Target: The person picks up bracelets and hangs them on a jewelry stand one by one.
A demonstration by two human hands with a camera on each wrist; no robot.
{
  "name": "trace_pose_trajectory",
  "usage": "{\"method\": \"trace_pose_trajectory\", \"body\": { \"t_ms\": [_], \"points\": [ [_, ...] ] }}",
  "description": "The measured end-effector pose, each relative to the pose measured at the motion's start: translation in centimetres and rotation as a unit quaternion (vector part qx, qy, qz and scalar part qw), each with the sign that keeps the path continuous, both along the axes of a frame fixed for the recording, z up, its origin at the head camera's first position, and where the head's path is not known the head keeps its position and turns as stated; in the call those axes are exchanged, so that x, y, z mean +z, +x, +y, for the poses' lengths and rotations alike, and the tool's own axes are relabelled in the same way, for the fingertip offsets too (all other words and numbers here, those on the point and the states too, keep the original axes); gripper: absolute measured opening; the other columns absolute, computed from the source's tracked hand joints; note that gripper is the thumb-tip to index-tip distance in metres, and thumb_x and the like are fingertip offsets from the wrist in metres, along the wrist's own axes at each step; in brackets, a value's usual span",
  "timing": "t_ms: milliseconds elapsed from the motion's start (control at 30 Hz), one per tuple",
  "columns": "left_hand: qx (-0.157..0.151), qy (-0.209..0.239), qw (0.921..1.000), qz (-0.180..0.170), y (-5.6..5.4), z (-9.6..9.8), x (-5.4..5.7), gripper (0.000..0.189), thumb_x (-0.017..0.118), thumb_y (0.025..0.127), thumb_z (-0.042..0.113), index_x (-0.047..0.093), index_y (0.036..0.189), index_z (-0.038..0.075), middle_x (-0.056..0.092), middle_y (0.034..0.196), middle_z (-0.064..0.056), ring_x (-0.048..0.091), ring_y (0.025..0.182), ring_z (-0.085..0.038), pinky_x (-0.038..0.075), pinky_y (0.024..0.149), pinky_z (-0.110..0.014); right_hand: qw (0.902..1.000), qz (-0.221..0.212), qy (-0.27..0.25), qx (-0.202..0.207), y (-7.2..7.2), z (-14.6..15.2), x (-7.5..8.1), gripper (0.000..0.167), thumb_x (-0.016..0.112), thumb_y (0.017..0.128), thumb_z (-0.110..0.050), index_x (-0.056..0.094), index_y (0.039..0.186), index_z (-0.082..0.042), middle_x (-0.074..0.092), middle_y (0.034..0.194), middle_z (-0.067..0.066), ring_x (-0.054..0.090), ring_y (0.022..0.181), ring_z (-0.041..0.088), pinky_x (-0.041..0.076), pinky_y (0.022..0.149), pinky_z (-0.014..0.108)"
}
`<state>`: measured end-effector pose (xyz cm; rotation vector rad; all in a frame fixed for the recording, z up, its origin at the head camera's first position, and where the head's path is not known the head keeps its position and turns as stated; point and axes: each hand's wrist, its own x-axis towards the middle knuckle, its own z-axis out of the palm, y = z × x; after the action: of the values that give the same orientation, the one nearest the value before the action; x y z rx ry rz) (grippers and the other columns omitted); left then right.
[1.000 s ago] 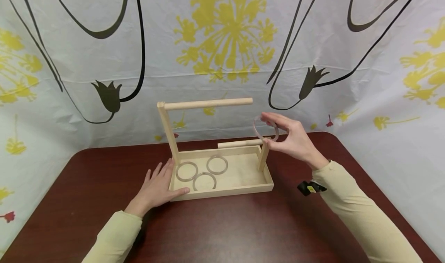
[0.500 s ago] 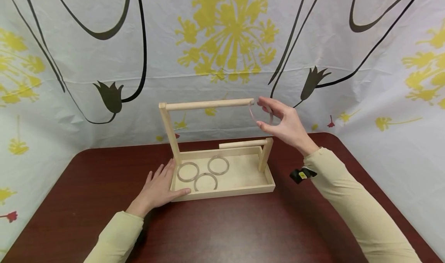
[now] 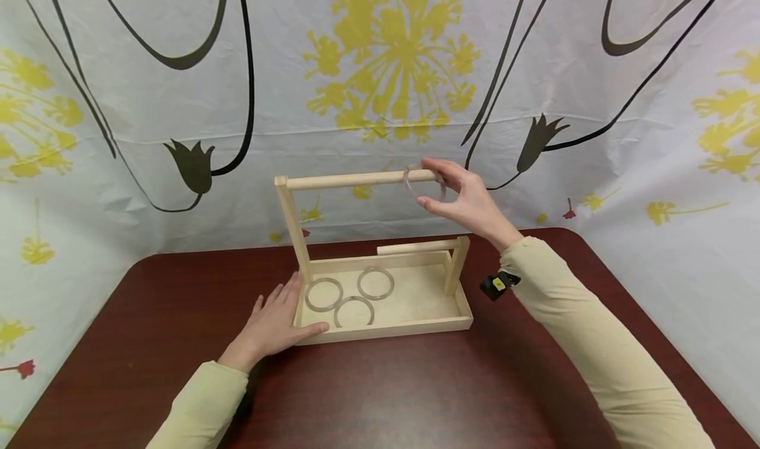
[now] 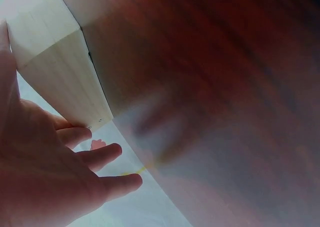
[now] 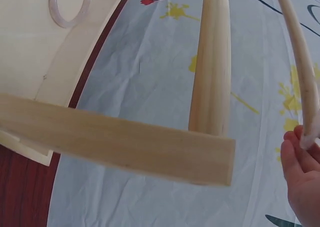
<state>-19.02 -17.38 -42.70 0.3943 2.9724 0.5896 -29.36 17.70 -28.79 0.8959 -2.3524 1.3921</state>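
Note:
A clear bangle (image 3: 407, 181) is pinched between the thumb and fingers of my right hand (image 3: 467, 198). It encircles the free right end of the upper wooden bar (image 3: 350, 180) of a wooden stand. My left hand (image 3: 272, 324) rests against the left end of the stand's tray (image 3: 386, 331), thumb along the front wall, fingers spread straight. Several more details: three clear bangles lie flat in the tray, a left bangle (image 3: 307, 295), a front bangle (image 3: 372, 312) and a back bangle (image 3: 392, 283). In the right wrist view, my right hand (image 5: 302, 179) appears at the edge beside the bar tip.
A shorter wooden bar (image 3: 415, 246) juts leftward from the low right post (image 3: 456, 266). The tall left post (image 3: 293, 228) carries the upper bar. Everything stands on a dark red-brown table (image 3: 380, 383), with a flower-printed curtain (image 3: 380, 93) behind it.
My right hand has moved up and to the left with the bangle, from above the low post to the upper bar's tip, which now passes through the ring. My left hand stays put.

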Motion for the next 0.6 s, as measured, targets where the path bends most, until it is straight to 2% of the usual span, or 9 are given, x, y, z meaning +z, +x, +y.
{"method": "trace_pose_trajectory", "body": {
  "t_ms": [133,333,467,600],
  "points": [
    [0.001,0.005,1.0,-0.004,0.0,0.0,0.1,0.111,0.058,0.081,0.072,0.015,0.153,-0.001,0.015,0.158,-0.017,0.024,0.139,-0.044,0.017,0.104,-0.068,0.999,0.009,0.04,-0.016,-0.3,-0.4,0.1,0.063,0.078,0.082,-0.014,0.053,0.139,-0.008,0.055,0.135,0.009,0.052,0.121,0.025,0.039,0.101,0.038],
    [-0.002,0.01,0.9999,-0.007,0.0,0.0,0.1,0.112,0.057,0.081,0.072,0.015,0.153,-0.002,0.015,0.158,-0.018,0.028,0.137,-0.043,0.02,0.103,-0.068,0.995,0.041,0.086,-0.028,-0.4,-0.8,0.6,0.064,0.08,0.079,-0.018,0.055,0.137,-0.009,0.057,0.132,0.007,0.053,0.115,0.026,0.04,0.095,0.046],
    [-0.01,0.022,0.9997,-0.001,-0.2,-0.1,-0.1,0.111,0.059,0.082,0.069,0.015,0.152,-0.004,0.016,0.157,-0.021,0.028,0.138,-0.042,0.026,0.102,-0.065,0.9922,0.055,0.11,-0.023,-0.5,-1.1,1.0,0.064,0.08,0.078,-0.019,0.056,0.136,-0.008,0.059,0.129,0.009,0.054,0.11,0.025,0.04,0.093,0.046],
    [-0.017,0.032,0.9993,0.004,-0.2,-0.2,-0.3,0.109,0.06,0.083,0.066,0.015,0.152,-0.005,0.016,0.157,-0.022,0.028,0.138,-0.041,0.031,0.101,-0.062,0.9893,0.067,0.128,-0.018,-0.7,-1.5,1.3,0.064,0.081,0.077,-0.022,0.056,0.134,-0.007,0.06,0.127,0.009,0.057,0.11,0.023,0.041,0.096,0.043]
  ]
}}
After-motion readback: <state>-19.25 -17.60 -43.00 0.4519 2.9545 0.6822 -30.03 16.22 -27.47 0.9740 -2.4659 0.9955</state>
